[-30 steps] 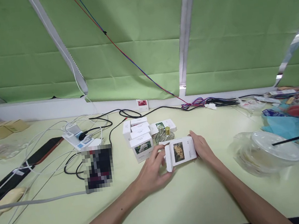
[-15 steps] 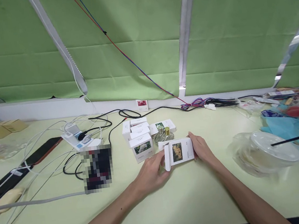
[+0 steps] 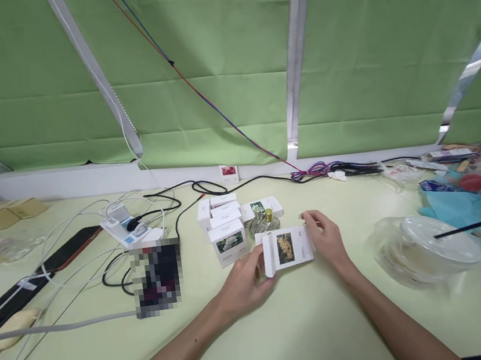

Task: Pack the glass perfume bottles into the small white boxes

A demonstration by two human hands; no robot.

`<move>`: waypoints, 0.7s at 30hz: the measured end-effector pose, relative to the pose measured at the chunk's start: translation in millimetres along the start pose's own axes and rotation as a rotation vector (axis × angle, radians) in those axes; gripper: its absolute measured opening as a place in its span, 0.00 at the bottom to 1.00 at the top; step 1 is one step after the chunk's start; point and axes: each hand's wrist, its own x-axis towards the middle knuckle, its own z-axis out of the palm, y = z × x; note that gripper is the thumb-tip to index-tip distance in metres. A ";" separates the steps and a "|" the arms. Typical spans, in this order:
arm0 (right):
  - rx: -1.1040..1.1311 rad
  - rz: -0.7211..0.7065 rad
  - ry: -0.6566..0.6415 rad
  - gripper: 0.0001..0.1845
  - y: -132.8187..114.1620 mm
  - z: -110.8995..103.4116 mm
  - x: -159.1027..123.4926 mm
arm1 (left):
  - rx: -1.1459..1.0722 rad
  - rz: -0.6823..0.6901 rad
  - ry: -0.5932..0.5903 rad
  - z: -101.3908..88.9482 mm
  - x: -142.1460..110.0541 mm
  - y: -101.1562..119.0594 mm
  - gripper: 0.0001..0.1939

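A white carton (image 3: 293, 248) with a yellow-flower picture is held just above or against the near part of the tabletop (image 3: 302, 327) — which of the two cannot be made out — in front of two small glass bottles (image 3: 271, 223). Its left end is pinched by the left hand (image 3: 244, 280): the grip there is clamped on the carton, with the thumb set low on the near side and the fingers reaching behind, apparently so that the end flap (image 3: 268, 256) is left unpressed and standing out. The right hand (image 3: 325, 238) is placed at the opposite end, with its fingers curled; whether its grip is closed on the carton's edge or merely rested beside it cannot be judged from this angle. By being spread to both ends, the hands seem to be kept clear of the printed face, which is turned upward. Behind the left hand, several white boxes (image 3: 230, 250) are stood close together, probably because little room is taken up that way, while another box (image 3: 271, 206) is laid flat behind the bottles. The bottles are set upright, their caps uppermost — a placing by which leaking is likely made less of a risk. A bagged tub (image 3: 436, 255) is found well apart, beyond the right forearm.
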 end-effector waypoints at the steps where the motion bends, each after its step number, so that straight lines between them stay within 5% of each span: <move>1: -0.020 -0.073 -0.006 0.19 -1.4 0.5 -1.5 | -0.025 -0.017 -0.004 0.5 -0.1 0.2 0.18; 8: -0.141 -0.435 -0.270 0.15 -11.0 5.8 -16.0 | -0.148 -0.085 0.008 3.2 0.9 -0.7 0.21; 21: -0.216 -0.500 -0.544 0.42 -12.7 3.2 -17.1 | -0.151 -0.052 -0.015 0.4 2.5 -0.2 0.27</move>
